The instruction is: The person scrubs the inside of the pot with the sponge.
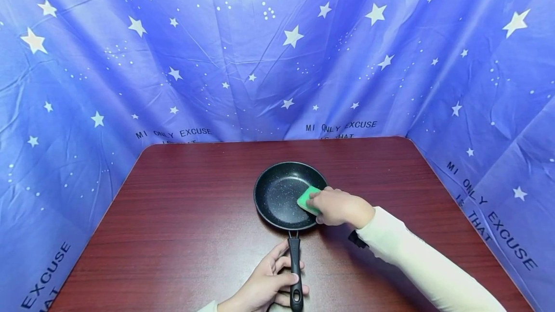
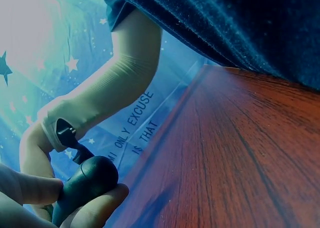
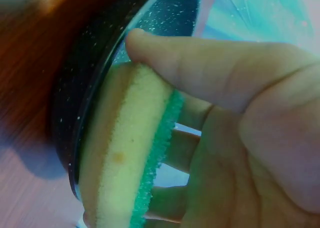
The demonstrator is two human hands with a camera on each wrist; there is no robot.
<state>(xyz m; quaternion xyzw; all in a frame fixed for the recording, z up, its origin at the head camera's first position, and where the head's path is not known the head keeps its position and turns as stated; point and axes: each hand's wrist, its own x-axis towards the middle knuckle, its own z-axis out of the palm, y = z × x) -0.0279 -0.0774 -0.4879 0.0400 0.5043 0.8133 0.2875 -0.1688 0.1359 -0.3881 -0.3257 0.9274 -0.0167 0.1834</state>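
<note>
A black frying pan [image 1: 275, 201] with white speckles lies over the table's middle, its handle [image 1: 295, 259] pointing toward me. My left hand [image 1: 265, 280] grips that handle, thumb on top and fingertips showing past its far side. In the left wrist view, the handle's rounded end [image 2: 100, 174] sits between thumb and finger. A sponge [image 1: 306, 199], green on one face and yellow on the other, is in my right hand [image 1: 342, 207] at the pan's right inner side. The right wrist view shows the sponge's yellow layer [image 3: 132, 133] facing the pan wall, with the thumb across its upper end.
The reddish-brown wooden table [image 1: 173, 215] extends around the pan on all sides. A blue curtain [image 1: 243, 61] with white stars and printed words hangs behind it and along both sides. A black strap [image 1: 357, 240] is at my right wrist.
</note>
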